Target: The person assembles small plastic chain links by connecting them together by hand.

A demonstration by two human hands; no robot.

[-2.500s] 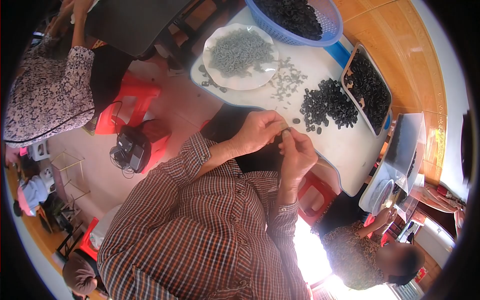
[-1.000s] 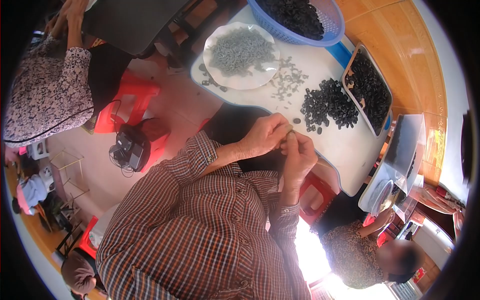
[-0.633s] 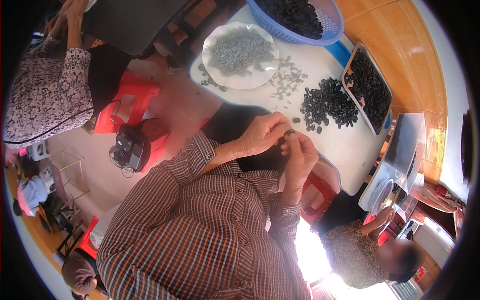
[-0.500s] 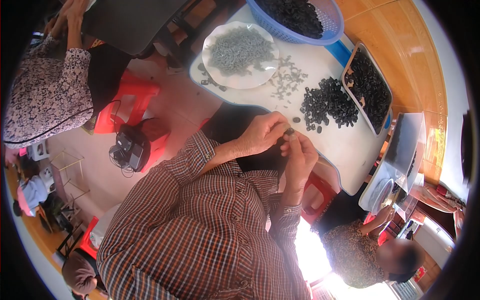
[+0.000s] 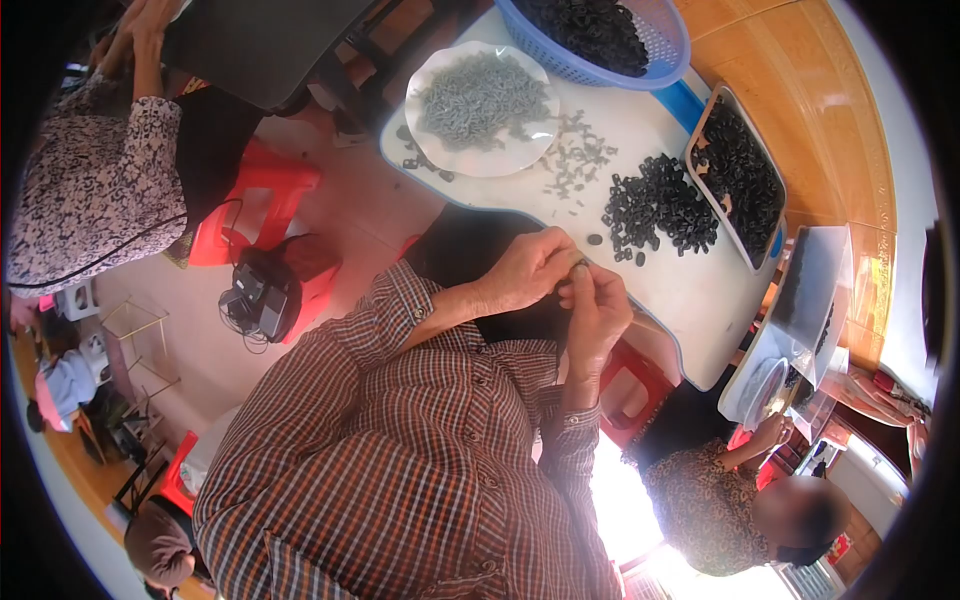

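Far over on the left, we see a person in a patterned top (image 5: 100,200) beside a dark table (image 5: 255,50), with a red stool (image 5: 260,185) close by. Next we find a black bag (image 5: 270,285) and some tangled cables resting on another red stool (image 5: 318,300).

Moving toward the middle, we come to a white plate (image 5: 480,164) on the pale table (image 5: 690,310), heaped with small grey pieces (image 5: 475,100); a few dark pieces lie just beside its left rim. Nearer to us, the left hand (image 5: 520,270) has its thumb and fingers drawn together at a small dark piece (image 5: 581,263). We see little of that piece, as the fingertips of both hands meet around it in front of the table edge. From the other side, the right hand (image 5: 597,305) pinches at it too, its remaining fingers curled in.

Beyond the hands, we see loose grey bits (image 5: 578,155) scattered right of the plate, then a blue basket (image 5: 665,45) of black pieces at the far edge. Further right, we have a pile of black pieces (image 5: 655,205), and touching it, a tray (image 5: 738,243) of more. Lastly, another person (image 5: 705,505) sits at lower right.
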